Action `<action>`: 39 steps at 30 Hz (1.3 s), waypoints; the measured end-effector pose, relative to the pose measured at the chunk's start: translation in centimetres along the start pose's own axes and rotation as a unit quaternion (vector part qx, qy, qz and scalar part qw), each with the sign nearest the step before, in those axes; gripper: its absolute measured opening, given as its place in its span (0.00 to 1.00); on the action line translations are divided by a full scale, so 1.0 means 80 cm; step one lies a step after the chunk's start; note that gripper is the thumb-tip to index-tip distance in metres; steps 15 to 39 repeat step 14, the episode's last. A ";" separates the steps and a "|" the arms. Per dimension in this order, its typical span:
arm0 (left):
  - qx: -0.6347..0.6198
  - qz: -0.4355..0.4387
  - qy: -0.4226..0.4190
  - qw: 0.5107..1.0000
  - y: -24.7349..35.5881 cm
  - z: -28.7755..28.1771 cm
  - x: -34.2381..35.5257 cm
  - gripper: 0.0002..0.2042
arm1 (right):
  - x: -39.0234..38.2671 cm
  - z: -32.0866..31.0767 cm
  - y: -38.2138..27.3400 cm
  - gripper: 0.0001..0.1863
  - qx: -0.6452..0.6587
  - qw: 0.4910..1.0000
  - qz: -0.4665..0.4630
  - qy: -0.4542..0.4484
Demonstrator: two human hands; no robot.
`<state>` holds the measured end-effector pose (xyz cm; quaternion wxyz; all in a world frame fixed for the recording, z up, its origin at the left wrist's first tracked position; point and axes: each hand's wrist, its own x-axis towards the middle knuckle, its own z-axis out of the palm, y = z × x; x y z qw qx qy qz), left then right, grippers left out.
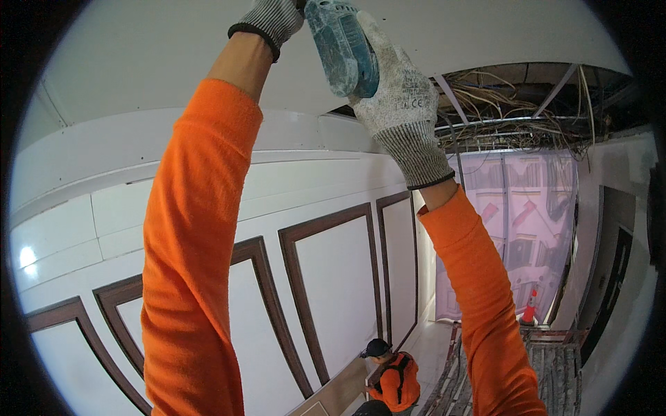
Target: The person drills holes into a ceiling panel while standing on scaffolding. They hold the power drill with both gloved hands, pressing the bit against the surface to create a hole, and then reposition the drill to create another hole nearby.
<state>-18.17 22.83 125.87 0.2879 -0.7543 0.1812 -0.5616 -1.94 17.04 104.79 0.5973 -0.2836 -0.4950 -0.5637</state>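
Overhead, my right hand (402, 93), in a grey knit glove, is wrapped round a dusty teal cordless power tool (340, 48). The tool's rounded base points down toward me, and its front end lies beyond the upper edge. My left hand (272, 21), in a similar glove with a dark cuff, is raised just left of the tool, close to a dark part at the top edge. Its fingers are mostly cut off, so whether they grip anything is hidden. Both arms reach up in orange sleeves toward the pale ceiling panel (173, 62).
An opening in the ceiling shows tangled cables (485, 90) and metal framing. Dark-framed wall panels (329, 277) line the left. Below, a person (399, 381) in orange wears a dark cap. A translucent sheet (513, 222) hangs behind an orange cone (530, 308).
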 end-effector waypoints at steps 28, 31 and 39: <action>-0.063 -0.058 -0.029 0.996 -0.011 -0.010 0.002 0.10 | 0.003 0.012 0.005 0.57 -0.015 0.999 0.025 -0.036; -0.063 -0.058 -0.029 0.996 -0.011 -0.010 0.002 0.10 | 0.003 0.012 0.005 0.57 -0.015 0.999 0.025 -0.036; -0.063 -0.058 -0.029 0.996 -0.011 -0.010 0.002 0.10 | 0.003 0.012 0.005 0.57 -0.015 0.999 0.025 -0.036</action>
